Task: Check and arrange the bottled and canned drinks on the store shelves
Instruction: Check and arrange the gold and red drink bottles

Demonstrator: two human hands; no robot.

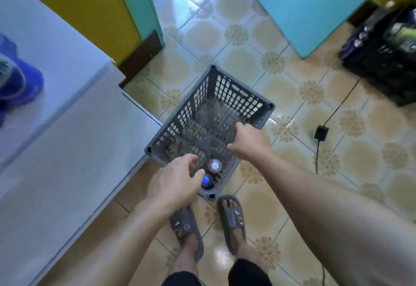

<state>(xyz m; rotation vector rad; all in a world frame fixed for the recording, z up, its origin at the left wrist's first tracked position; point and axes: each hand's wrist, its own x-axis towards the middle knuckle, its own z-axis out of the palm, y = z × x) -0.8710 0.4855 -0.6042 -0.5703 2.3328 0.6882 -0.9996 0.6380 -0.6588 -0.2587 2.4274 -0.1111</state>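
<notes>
Two capped bottles (pixel 215 166) at 6 o'clock in grey plastic lattice crate (pixel 236 93); left hand (pixel 173 180) loose-fingered over them, right hand (pixel 251 143) curled at 3 o'clock rim, grip unclear.

Room inside the grey crate (pixel 236 96)
I see free floor toward 12 o'clock; two bottles (pixel 213 166) fill its 6 o'clock corner; a white cabinet (pixel 67 150) walls 9 o'clock.

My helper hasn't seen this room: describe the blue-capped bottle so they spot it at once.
Find the grey slatted crate on the tiled floor beside the white counter. In its corner nearest the person's feet stand two bottles. Yours, by the left hand, has the blue cap; its neighbour's cap is pale.
</notes>
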